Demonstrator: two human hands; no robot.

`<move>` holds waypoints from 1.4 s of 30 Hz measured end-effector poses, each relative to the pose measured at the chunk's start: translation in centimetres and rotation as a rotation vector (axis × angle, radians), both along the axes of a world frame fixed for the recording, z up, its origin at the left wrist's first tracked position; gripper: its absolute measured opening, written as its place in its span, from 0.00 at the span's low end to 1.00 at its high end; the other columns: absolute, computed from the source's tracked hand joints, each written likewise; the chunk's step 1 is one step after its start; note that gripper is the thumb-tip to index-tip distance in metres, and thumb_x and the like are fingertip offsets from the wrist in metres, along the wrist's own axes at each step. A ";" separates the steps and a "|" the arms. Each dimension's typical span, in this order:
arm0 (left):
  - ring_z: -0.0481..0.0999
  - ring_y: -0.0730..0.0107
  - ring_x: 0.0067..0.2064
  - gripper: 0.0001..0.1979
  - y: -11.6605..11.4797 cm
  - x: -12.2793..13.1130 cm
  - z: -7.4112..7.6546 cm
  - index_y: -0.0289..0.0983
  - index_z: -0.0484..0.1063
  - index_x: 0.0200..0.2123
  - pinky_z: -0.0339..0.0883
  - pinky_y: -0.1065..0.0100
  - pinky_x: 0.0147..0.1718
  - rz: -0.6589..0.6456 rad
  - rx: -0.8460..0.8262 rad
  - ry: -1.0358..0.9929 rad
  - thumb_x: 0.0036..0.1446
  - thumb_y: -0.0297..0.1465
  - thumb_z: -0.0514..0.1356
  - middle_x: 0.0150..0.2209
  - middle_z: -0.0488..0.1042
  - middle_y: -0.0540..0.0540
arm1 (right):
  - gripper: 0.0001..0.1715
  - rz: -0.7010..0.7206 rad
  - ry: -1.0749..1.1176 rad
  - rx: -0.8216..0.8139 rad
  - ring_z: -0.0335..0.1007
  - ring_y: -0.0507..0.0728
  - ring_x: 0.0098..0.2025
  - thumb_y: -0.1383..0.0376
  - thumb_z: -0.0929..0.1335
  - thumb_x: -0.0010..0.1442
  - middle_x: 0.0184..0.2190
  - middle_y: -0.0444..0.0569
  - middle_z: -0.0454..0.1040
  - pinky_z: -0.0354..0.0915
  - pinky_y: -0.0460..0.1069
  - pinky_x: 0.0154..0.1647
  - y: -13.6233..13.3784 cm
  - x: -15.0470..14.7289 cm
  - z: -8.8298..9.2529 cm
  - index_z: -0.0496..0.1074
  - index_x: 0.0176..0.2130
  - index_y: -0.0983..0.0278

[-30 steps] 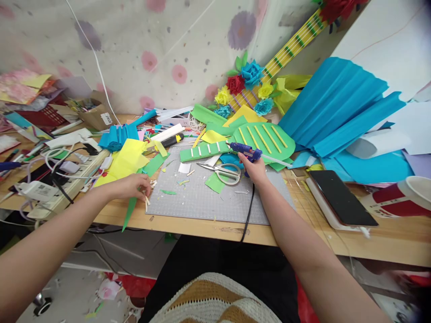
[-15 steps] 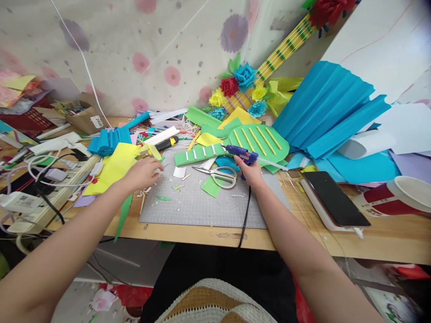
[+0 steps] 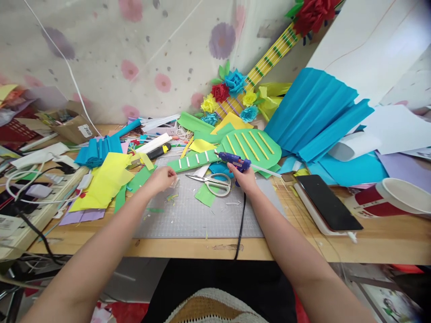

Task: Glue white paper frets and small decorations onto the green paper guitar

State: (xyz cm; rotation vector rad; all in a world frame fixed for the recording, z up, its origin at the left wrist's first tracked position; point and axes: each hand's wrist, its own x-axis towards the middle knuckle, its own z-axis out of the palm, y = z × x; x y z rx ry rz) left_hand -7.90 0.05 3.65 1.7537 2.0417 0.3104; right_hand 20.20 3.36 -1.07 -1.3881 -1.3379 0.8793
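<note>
My right hand [image 3: 243, 176] is wrapped round a blue hot glue gun [image 3: 235, 160], whose nozzle points left over the neck of a green paper guitar [image 3: 218, 149]. White strips cross that neck, and yellow strips lie along the body. My left hand [image 3: 164, 178] is low over the mat with its fingers pinched together, beside a small white paper piece [image 3: 174, 183]. Whether the fingertips grip that piece or something smaller is hidden. Scissors [image 3: 218, 182] and a green paper scrap [image 3: 205, 195] lie between my hands on the grey cutting mat [image 3: 202, 222].
Behind stands a yellow paper guitar [image 3: 269, 58] with paper flowers. Blue crepe paper [image 3: 306, 112], a phone [image 3: 328, 202] and a paper cup [image 3: 390, 197] are on the right. Yellow paper [image 3: 104, 179], a utility knife [image 3: 160, 150] and a power strip [image 3: 50, 206] are on the left.
My left hand has moved right and down to the white paper piece, its fingers closing together. My right hand keeps the glue gun in about the same place. The view has shifted slightly.
</note>
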 end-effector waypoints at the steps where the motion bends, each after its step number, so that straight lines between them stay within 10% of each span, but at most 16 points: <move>1: 0.72 0.67 0.29 0.04 0.5 -0.4 0.3 0.37 0.69 0.25 0.61 0.69 0.27 0.074 -0.019 -0.125 0.46 0.32 0.58 0.25 0.74 0.48 | 0.24 -0.003 0.001 -0.001 0.68 0.55 0.26 0.46 0.69 0.43 0.21 0.47 0.72 0.63 0.49 0.30 0.0 0.0 0.0 0.72 0.24 0.65; 8: 0.72 0.71 0.27 0.07 4.6 -0.9 1.2 0.36 0.65 0.22 0.60 0.72 0.25 0.369 -0.032 -0.478 0.39 0.28 0.62 0.21 0.71 0.49 | 0.23 -0.012 0.009 -0.024 0.70 0.56 0.30 0.47 0.69 0.43 0.25 0.48 0.74 0.65 0.50 0.33 -0.2 -0.2 0.2 0.73 0.28 0.64; 16: 0.72 0.68 0.28 0.11 5.6 -1.8 -1.2 0.37 0.69 0.31 0.62 0.69 0.27 0.185 0.071 -0.065 0.45 0.37 0.60 0.28 0.74 0.48 | 0.25 -0.002 0.038 -0.058 0.72 0.58 0.32 0.46 0.70 0.42 0.27 0.50 0.76 0.66 0.51 0.34 -0.3 -0.3 0.1 0.74 0.30 0.65; 26: 0.71 0.67 0.34 0.26 4.3 -4.4 0.4 0.36 0.68 0.43 0.66 0.67 0.33 -0.184 -0.001 -0.145 0.38 0.39 0.63 0.35 0.72 0.47 | 0.25 -0.006 0.046 -0.049 0.69 0.56 0.29 0.46 0.70 0.43 0.25 0.49 0.74 0.64 0.50 0.29 0.0 0.0 0.0 0.75 0.30 0.65; 42: 0.71 0.66 0.35 0.20 3.9 -3.9 0.3 0.36 0.67 0.40 0.66 0.66 0.34 -0.140 0.037 -0.072 0.40 0.36 0.58 0.36 0.72 0.46 | 0.23 -0.023 0.061 -0.038 0.69 0.56 0.28 0.47 0.70 0.42 0.24 0.48 0.74 0.65 0.50 0.31 -0.1 0.0 0.1 0.74 0.30 0.64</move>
